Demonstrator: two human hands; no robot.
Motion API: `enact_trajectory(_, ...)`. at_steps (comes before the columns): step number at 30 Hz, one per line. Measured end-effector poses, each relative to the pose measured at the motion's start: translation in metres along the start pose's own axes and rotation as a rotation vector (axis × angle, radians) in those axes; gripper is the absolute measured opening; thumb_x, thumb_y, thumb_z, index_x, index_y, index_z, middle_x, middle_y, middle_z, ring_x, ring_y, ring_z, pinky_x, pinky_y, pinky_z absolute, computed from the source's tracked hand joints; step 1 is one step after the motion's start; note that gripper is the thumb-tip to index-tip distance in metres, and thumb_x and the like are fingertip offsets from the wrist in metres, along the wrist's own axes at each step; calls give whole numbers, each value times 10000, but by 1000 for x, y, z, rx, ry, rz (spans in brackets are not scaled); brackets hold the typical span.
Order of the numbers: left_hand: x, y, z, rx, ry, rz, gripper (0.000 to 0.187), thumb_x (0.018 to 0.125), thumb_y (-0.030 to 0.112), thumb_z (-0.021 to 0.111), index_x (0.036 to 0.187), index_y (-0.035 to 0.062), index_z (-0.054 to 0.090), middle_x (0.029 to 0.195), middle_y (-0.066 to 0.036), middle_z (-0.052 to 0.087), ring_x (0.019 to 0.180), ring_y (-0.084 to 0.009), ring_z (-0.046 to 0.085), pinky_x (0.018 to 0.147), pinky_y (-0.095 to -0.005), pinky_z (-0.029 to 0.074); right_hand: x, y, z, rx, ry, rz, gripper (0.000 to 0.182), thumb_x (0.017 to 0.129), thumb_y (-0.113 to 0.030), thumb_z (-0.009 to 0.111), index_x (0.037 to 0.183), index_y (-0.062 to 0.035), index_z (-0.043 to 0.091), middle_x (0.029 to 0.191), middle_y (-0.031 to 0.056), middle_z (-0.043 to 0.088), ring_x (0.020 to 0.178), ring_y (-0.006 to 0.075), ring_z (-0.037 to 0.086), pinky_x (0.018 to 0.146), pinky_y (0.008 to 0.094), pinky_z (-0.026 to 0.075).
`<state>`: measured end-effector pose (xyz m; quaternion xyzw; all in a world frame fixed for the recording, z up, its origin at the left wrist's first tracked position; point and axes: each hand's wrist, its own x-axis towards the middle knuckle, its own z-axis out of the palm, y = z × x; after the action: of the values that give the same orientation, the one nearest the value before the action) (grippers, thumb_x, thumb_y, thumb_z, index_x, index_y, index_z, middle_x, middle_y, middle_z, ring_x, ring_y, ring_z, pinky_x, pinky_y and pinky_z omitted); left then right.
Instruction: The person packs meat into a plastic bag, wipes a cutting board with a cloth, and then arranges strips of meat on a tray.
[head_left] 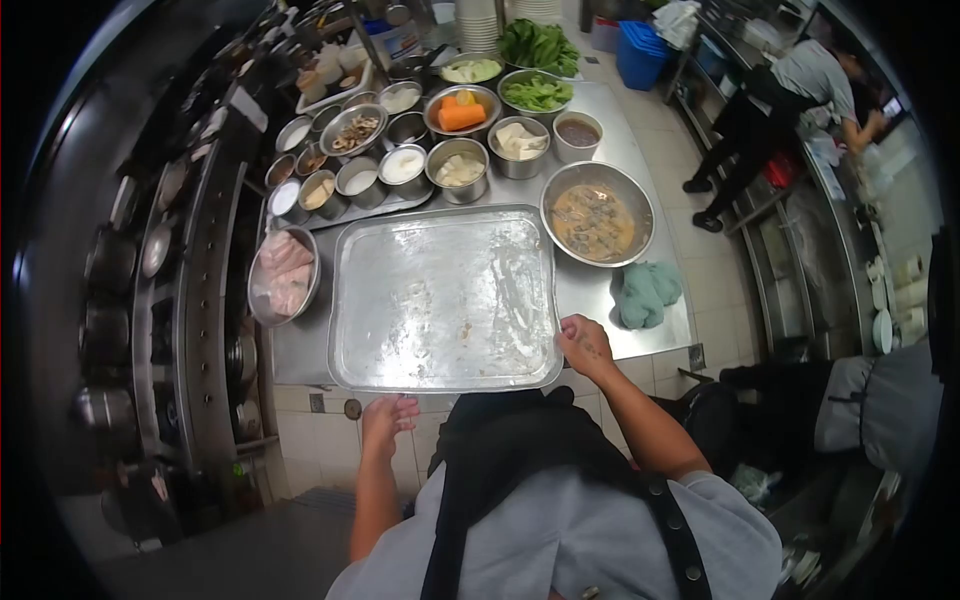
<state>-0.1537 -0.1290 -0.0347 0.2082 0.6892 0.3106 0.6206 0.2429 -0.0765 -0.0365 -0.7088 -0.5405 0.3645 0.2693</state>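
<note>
A large metal tray [440,300] with a smeared, mostly bare surface lies on the steel table, its front edge at the table's near side. My right hand [587,347] is closed at the tray's right rim, near the front corner. Just below the front left edge hangs my left hand [388,425], fingers stretched out and nothing in them. Left of the tray is a metal bowl of raw pale pink meat [285,270]. To its right stand a big bowl of mushroom-like pieces in orange-brown liquid [597,222] and a crumpled green cloth [648,294].
Behind the tray stand several metal containers, among them a bowl of carrots [461,114], chopped lettuce [538,95] and sliced mushrooms [356,131]. A stove line [195,260] runs along the left. One person [790,100] bends at the right shelving; another person's sleeve [890,405] is close on my right.
</note>
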Motion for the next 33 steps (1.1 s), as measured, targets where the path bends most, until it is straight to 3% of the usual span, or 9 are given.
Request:
enact_trajectory(7,6,-10,32,-107,60,67,208,962,166,450,1049,-1,537,971,-161,688,790,-225,677,602,-336,520,18,13,-5,74,37,-35,318,774,-215,655,997,12,666,803,133,696,743,251,673,724,345,518)
enact_trajectory(11,1,-1,37,-39,89,17,235,948,208,485,1057,5,531,952,-150,693,769,-227,676,594,-341,521,24,29,-5,267,-12,-50,327,785,-215,674,1018,14,660,800,129,696,747,230,670,723,331,514)
enact_trajectory(15,6,4,32,0,93,-62,312,930,279,526,1096,16,549,958,-141,700,749,-212,674,589,-345,511,25,24,-9,160,-24,-48,338,784,-212,684,1031,18,655,800,125,697,752,212,668,726,325,513)
enact_trajectory(19,-2,10,31,68,88,-75,333,905,297,566,1086,18,578,911,-133,706,710,-199,672,556,-324,498,33,40,5,256,-6,-72,367,785,-241,692,1026,33,661,815,126,699,749,189,662,703,319,520)
enact_trajectory(23,-22,16,11,199,138,-98,295,893,280,584,1035,21,597,843,-115,704,658,-177,664,532,-291,486,19,28,-13,258,17,-72,342,820,-176,682,1091,27,631,831,82,667,720,141,618,674,287,515)
enact_trajectory(25,-24,23,0,166,292,85,266,893,264,586,1002,22,612,787,-97,696,620,-156,653,519,-266,476,20,43,-15,301,23,-38,357,813,-191,697,1089,26,630,837,78,656,724,139,606,680,281,508)
enact_trajectory(30,-17,65,-51,-4,351,333,239,921,229,573,1011,11,614,842,-83,691,693,-124,650,563,-247,478,26,62,-26,264,92,-40,364,814,-209,707,1086,20,632,857,87,641,743,142,597,694,282,503)
enact_trajectory(32,0,101,-78,18,421,481,241,926,220,586,1043,11,616,862,-70,687,741,-113,643,594,-245,475,25,44,-32,153,137,-75,351,859,-216,669,1115,15,601,834,59,636,673,108,602,554,243,477)
enact_trajectory(33,6,125,-90,17,413,500,241,926,220,586,1043,11,616,862,-70,687,741,-113,643,594,-245,475,18,14,-36,243,160,-56,336,863,-212,659,1104,15,603,827,52,632,651,107,598,519,239,464)
